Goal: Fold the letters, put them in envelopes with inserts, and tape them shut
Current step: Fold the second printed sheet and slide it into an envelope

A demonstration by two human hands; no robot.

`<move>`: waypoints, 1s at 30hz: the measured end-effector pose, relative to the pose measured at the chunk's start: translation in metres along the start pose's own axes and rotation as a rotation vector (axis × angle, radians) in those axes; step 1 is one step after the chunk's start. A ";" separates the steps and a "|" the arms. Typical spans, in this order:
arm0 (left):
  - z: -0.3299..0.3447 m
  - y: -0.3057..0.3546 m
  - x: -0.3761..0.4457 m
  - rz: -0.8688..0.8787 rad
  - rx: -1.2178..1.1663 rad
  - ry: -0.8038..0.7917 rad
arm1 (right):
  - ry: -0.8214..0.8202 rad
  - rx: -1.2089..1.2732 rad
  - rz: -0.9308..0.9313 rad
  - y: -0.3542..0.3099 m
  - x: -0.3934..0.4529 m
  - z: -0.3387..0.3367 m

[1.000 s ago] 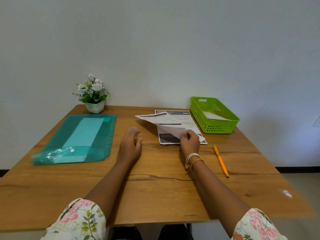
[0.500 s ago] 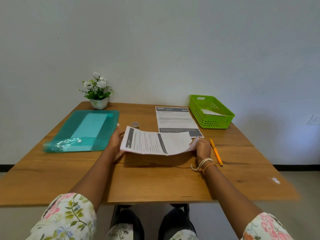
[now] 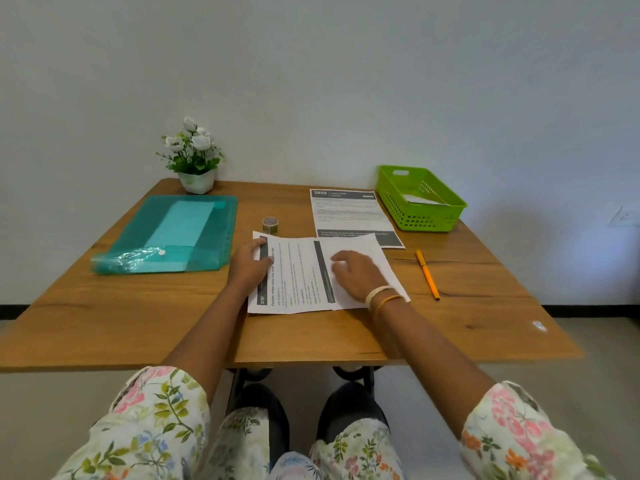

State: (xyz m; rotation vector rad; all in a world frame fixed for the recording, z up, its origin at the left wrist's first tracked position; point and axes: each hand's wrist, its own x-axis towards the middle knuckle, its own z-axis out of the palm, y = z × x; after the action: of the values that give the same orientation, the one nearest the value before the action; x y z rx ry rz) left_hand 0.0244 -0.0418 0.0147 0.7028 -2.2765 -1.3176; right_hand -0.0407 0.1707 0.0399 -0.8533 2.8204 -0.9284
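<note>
A printed letter (image 3: 298,275) lies sideways on the wooden table (image 3: 138,317) in front of me, its right part folded over so the blank back shows. My left hand (image 3: 251,266) presses on the letter's left edge. My right hand (image 3: 356,275) rests flat on the folded flap. A second printed letter (image 3: 349,213) lies flat just behind. A small roll of tape (image 3: 270,225) stands behind the first letter. A teal plastic folder (image 3: 169,233) with light sheets inside lies at the left.
A green basket (image 3: 420,197) with a white paper inside sits at the back right. An orange pen (image 3: 427,273) lies right of the letter. A potted white flower (image 3: 194,157) stands at the back left against the wall.
The letter was lifted off the stack with my right hand, carried toward me, and now lies flat on the table with both hands on it.
</note>
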 end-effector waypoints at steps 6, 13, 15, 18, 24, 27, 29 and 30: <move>0.001 -0.001 -0.002 0.042 0.080 0.023 | -0.120 -0.346 -0.230 -0.016 0.000 0.057; 0.003 -0.002 -0.002 0.042 0.043 0.027 | -0.041 -0.338 -0.029 0.035 0.004 0.035; 0.005 -0.002 -0.002 0.038 0.023 0.035 | -0.020 -0.351 -0.009 0.043 0.000 0.030; 0.008 -0.002 -0.006 0.026 0.025 0.078 | 0.003 -0.361 -0.008 0.043 -0.003 0.031; 0.004 -0.006 -0.009 0.024 -0.020 0.113 | 0.028 -0.357 -0.001 0.044 -0.003 0.032; 0.001 -0.008 -0.016 0.094 -0.073 0.103 | 0.022 -0.350 0.004 0.042 -0.004 0.034; 0.001 -0.006 -0.020 0.108 -0.170 0.068 | 0.027 -0.355 0.002 0.041 -0.004 0.034; 0.002 -0.005 -0.022 0.110 -0.214 0.050 | 0.028 -0.357 0.001 0.041 -0.004 0.033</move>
State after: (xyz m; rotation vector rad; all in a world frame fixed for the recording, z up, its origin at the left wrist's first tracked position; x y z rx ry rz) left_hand 0.0418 -0.0291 0.0076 0.5234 -2.0646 -1.4461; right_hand -0.0503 0.1822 -0.0109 -0.8741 3.0606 -0.4412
